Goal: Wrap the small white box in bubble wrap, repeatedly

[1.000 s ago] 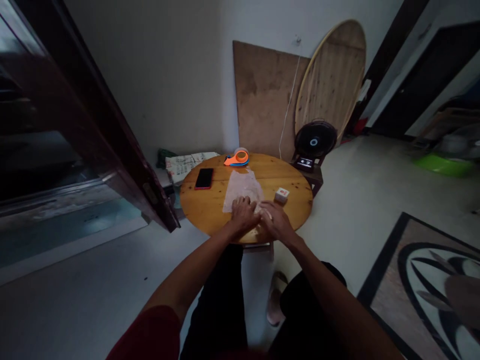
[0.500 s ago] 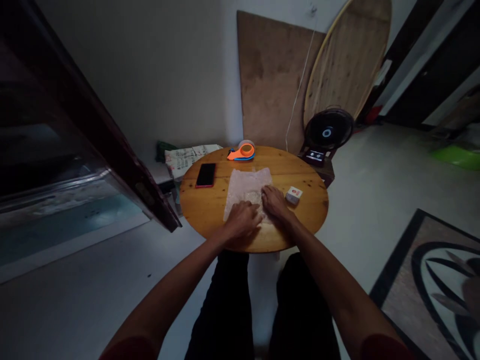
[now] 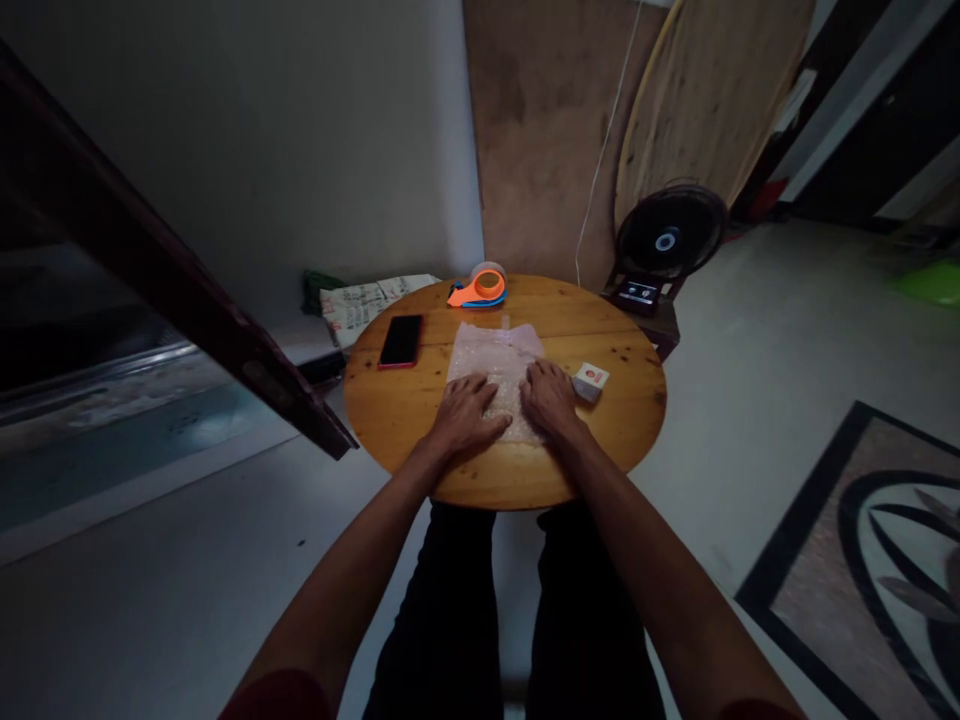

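So the bubble wrap [image 3: 499, 358] is flat on the round wooden table [image 3: 382, 412], with a hand on each side of it. Left hand [image 3: 465, 412] is palm-down, fingers a bit spread, thumb sticking out across the sheet. Right hand [image 3: 549, 397] presses the other edge — fingers bent and closer together, not pinching anything I can see. Both hands hide bits of the sheet's sides. The little box [image 3: 590, 382] sits right beside the right hand, kinda crowding it. Phone [image 3: 401, 341] is off to the left, orange tape dispenser [image 3: 482, 289] beyond the far edge.
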A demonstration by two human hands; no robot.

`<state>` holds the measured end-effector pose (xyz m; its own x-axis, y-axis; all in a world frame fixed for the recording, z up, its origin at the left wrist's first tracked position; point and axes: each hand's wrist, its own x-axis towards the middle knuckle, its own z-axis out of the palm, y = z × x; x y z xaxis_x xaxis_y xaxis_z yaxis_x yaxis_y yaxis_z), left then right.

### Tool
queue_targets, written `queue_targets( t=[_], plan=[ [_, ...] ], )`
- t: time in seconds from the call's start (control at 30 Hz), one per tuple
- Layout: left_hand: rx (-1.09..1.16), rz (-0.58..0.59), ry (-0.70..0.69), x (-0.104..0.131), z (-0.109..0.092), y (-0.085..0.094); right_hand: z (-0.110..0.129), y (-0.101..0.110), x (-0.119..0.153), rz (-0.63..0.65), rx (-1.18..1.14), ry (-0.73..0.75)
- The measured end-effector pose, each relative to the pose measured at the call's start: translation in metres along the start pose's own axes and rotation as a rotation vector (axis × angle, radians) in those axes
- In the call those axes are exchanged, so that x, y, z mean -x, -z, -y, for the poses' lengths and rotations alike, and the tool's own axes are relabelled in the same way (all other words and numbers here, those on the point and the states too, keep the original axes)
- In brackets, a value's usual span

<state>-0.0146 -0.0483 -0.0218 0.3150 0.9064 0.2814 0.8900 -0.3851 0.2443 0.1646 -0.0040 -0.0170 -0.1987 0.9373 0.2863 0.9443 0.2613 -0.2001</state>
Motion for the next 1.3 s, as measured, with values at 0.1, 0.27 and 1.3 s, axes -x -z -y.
queue_targets(
  t=[0.1, 0.27, 1.3],
  plan=[
    [-0.022, -0.025, 0.013, 0.002, -0.004, 0.004, 0.001, 0.0, 0.0, 0.005, -0.004, 0.006],
    [-0.045, -0.013, 0.018, 0.005, -0.013, 0.015, -0.002, -0.001, 0.0, -0.032, -0.029, 0.023],
    [0.015, 0.054, -0.077, 0.009, -0.043, 0.002, -0.079, 0.066, 0.025, -0.051, -0.26, -0.253]
  ],
)
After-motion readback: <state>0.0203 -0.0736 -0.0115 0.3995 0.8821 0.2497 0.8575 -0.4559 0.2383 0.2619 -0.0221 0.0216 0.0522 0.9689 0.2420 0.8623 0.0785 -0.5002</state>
